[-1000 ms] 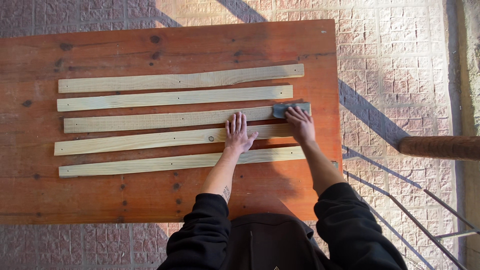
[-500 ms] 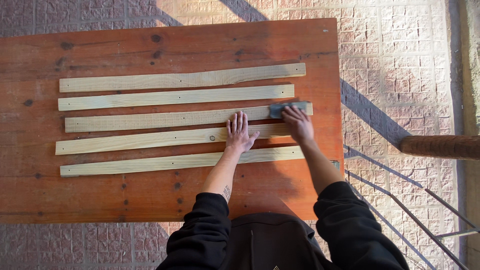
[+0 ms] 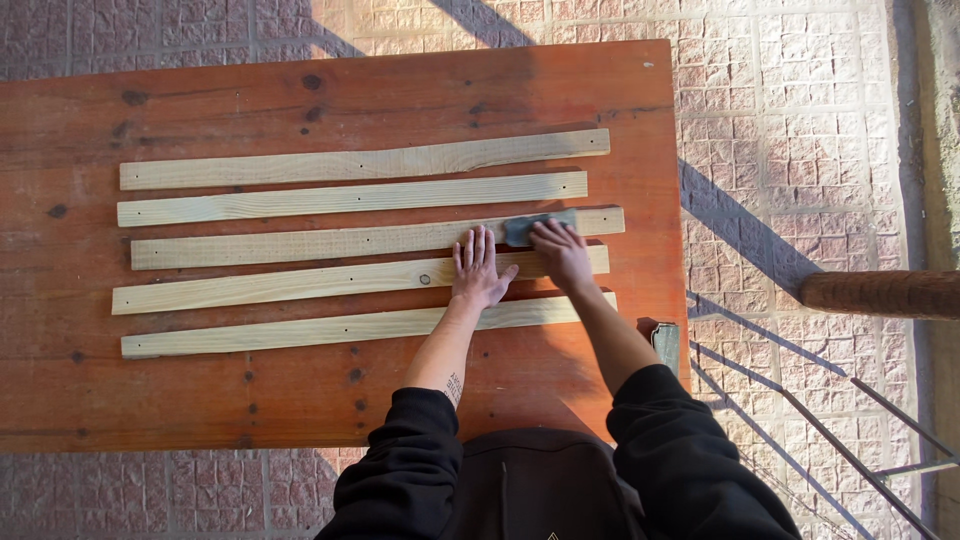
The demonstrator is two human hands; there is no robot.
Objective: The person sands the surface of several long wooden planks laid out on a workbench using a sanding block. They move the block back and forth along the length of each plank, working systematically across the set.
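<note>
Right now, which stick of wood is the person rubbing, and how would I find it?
Look at the big reddish-brown wooden table, where five long pale wooden slats lie in a row. Count to the third pale slat, the middle one. It alone has the small grey sanding block on its right end, under the right hand, with the left hand pressed flat beside it.

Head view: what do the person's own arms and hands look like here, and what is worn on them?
Both hands are bare, with no gloves, rings or watch visible. The left hand and right hand come out of black long sleeves pushed up toward the elbows, leaving the forearms uncovered. The left forearm bears a small dark tattoo near the sleeve edge, too small to make out.
</note>
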